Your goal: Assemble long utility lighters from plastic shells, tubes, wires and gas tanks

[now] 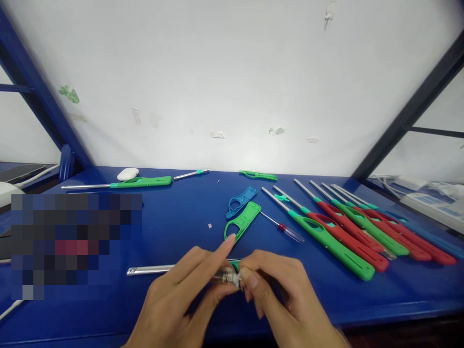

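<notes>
Near the table's front edge, my left hand holds a small clear lighter tank between thumb and fingers. My right hand pinches at the right end of that tank, where a small pale part shows; its exact shape is hidden by the fingertips. A metal tube lies to the left, running behind my left hand. Just beyond my fingers rest an open green handle shell and a blue handle shell. To their right lies a screwdriver with a clear purple handle.
Several long lighters, including a green one and a red one, lie at the right. Another green lighter, a white case and a metal tube lie at the back left. A tiny pink piece sits mid-table.
</notes>
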The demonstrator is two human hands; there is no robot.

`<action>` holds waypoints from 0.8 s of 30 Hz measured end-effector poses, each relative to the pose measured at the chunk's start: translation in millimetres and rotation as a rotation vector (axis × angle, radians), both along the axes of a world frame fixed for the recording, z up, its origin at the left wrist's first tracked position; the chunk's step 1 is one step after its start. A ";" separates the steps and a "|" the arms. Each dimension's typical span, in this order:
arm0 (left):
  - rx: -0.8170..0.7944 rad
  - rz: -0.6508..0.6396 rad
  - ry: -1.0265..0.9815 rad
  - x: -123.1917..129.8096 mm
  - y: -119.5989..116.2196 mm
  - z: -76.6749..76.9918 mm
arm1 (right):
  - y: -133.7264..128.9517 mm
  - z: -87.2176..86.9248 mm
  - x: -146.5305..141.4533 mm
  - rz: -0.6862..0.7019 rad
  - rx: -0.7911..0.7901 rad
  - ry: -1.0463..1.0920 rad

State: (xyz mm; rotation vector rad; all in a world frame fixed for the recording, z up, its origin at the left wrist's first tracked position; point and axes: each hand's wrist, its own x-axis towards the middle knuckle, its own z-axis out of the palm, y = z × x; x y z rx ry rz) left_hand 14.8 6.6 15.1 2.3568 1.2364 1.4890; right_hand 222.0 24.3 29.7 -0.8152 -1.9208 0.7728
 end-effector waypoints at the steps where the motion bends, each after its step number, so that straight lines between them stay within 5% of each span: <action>1: 0.010 0.013 -0.036 0.7 -0.4 -0.5 | 1.7 0.6 0.4 0.000 0.022 -0.009; 6: 0.047 0.042 -0.119 0.5 -3.0 -1.5 | 6.2 1.7 2.8 -0.045 0.052 -0.051; 16: 0.198 0.109 0.060 -2.3 -0.6 -4.4 | -2.5 2.4 2.3 -0.066 -0.036 -0.042; 24: -0.130 0.117 -0.117 -1.5 -8.5 4.9 | -0.6 -2.5 0.8 -0.066 -0.033 -0.068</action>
